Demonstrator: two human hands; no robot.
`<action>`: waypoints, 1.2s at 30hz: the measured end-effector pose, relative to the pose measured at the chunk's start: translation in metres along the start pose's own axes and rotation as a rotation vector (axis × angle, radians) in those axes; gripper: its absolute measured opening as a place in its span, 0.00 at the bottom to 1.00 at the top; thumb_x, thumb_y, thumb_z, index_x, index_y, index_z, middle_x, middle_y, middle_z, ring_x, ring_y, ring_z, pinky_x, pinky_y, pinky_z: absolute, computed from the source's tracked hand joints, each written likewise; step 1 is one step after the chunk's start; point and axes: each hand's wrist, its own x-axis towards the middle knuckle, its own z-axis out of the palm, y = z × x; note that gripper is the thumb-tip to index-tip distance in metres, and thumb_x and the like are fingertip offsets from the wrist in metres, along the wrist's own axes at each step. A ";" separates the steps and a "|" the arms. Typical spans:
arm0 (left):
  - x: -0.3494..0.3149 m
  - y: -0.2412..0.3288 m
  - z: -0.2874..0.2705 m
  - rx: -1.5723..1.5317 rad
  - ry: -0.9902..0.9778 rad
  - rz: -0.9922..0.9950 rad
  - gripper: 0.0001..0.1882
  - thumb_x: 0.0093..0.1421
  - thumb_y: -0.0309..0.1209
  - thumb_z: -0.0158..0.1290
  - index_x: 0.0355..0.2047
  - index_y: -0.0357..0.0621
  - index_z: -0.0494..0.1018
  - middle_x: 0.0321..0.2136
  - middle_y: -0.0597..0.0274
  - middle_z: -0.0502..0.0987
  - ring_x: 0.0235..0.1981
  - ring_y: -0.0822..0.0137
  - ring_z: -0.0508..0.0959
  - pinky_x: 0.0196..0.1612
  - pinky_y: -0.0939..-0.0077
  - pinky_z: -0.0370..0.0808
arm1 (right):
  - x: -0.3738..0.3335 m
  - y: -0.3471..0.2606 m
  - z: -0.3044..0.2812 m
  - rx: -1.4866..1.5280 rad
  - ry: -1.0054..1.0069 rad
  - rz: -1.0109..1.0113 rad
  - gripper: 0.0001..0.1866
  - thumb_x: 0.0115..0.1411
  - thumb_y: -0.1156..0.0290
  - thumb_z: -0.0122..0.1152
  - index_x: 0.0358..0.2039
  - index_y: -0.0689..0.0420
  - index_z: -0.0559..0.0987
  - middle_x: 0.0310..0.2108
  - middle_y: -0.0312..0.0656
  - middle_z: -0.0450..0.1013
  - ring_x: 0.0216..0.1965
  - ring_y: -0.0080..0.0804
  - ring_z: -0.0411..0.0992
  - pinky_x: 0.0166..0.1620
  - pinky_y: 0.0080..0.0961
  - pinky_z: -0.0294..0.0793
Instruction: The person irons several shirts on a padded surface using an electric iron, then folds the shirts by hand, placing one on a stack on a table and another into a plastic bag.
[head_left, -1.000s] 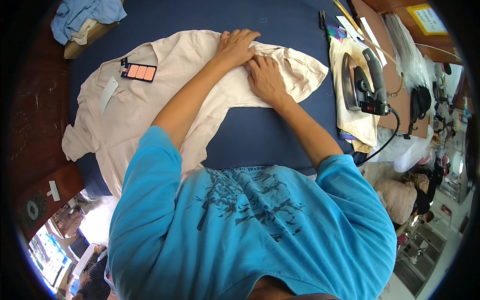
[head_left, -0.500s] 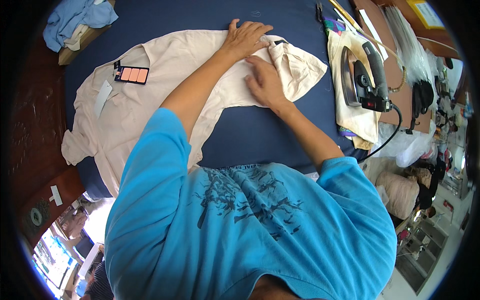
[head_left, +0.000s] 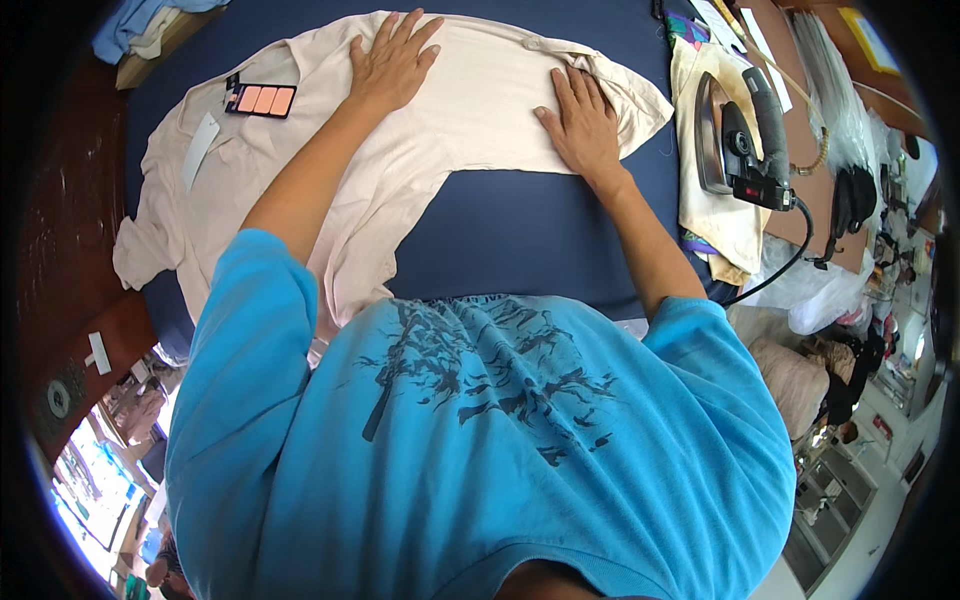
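Observation:
A pale cream shirt lies spread over a dark blue padded surface. My left hand rests flat on it near the far edge, fingers spread. On the sleeve's right part, beside its bunched end, my right hand lies palm down with the fingers stretched out. Neither hand grips anything. Attached near the shirt's neck are a dark tag with orange panels and a plain white tag.
An iron with a black cord stands on a cream cloth pad to the right. Clear plastic covers hang beyond it. Folded blue cloth sits on a wooden ledge at the far left.
My left hand has slid left along the shirt, and my right hand has shifted right and farther away. Between them the sleeve now lies flatter and straighter. My view has shifted slightly.

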 end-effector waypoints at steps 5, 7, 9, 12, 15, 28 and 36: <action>-0.020 0.023 -0.021 -0.055 0.250 0.064 0.27 0.61 0.48 0.40 0.60 0.58 0.55 0.60 0.64 0.56 0.62 0.63 0.53 0.57 0.44 0.47 | -0.025 0.020 -0.037 0.215 -0.001 -0.217 0.22 0.51 0.64 0.59 0.46 0.54 0.69 0.54 0.46 0.60 0.55 0.45 0.57 0.55 0.38 0.56; -0.056 0.054 -0.049 -0.160 0.189 0.256 0.27 0.56 0.50 0.47 0.52 0.51 0.64 0.53 0.63 0.64 0.57 0.63 0.60 0.56 0.49 0.51 | -0.040 0.025 -0.057 0.221 -0.072 -0.186 0.15 0.49 0.69 0.61 0.37 0.54 0.71 0.49 0.43 0.64 0.51 0.42 0.61 0.52 0.36 0.59; -0.092 0.074 -0.052 -0.307 0.014 0.443 0.21 0.51 0.49 0.52 0.38 0.46 0.69 0.48 0.61 0.68 0.54 0.64 0.64 0.52 0.63 0.58 | -0.044 0.050 -0.057 0.187 -0.151 -0.280 0.12 0.50 0.68 0.61 0.34 0.55 0.73 0.47 0.41 0.66 0.50 0.40 0.62 0.51 0.35 0.61; -0.108 0.066 -0.041 -0.231 0.047 0.440 0.17 0.52 0.44 0.53 0.34 0.45 0.70 0.48 0.62 0.68 0.54 0.64 0.64 0.51 0.65 0.60 | -0.035 0.058 -0.066 0.069 -0.152 -0.420 0.07 0.53 0.66 0.58 0.29 0.56 0.74 0.44 0.36 0.69 0.47 0.37 0.64 0.48 0.32 0.63; -0.106 0.063 -0.041 -0.262 0.030 0.457 0.13 0.53 0.40 0.53 0.33 0.45 0.69 0.49 0.63 0.67 0.54 0.65 0.63 0.53 0.64 0.58 | -0.029 0.060 -0.075 0.018 -0.244 -0.480 0.07 0.54 0.66 0.56 0.28 0.55 0.75 0.42 0.37 0.70 0.45 0.38 0.66 0.47 0.32 0.65; -0.120 0.060 -0.056 -0.382 -0.043 0.306 0.14 0.54 0.41 0.52 0.38 0.48 0.69 0.49 0.62 0.67 0.54 0.65 0.63 0.55 0.57 0.56 | 0.012 0.202 -0.187 -0.322 -0.189 0.575 0.30 0.48 0.51 0.59 0.41 0.65 0.73 0.36 0.54 0.74 0.38 0.47 0.73 0.41 0.40 0.70; -0.089 -0.047 -0.073 -0.285 0.200 -0.202 0.17 0.53 0.40 0.52 0.42 0.47 0.71 0.45 0.63 0.71 0.49 0.63 0.70 0.49 0.54 0.62 | 0.030 0.116 -0.192 -0.088 -0.134 0.268 0.31 0.40 0.60 0.65 0.43 0.68 0.70 0.35 0.60 0.72 0.39 0.52 0.72 0.42 0.37 0.70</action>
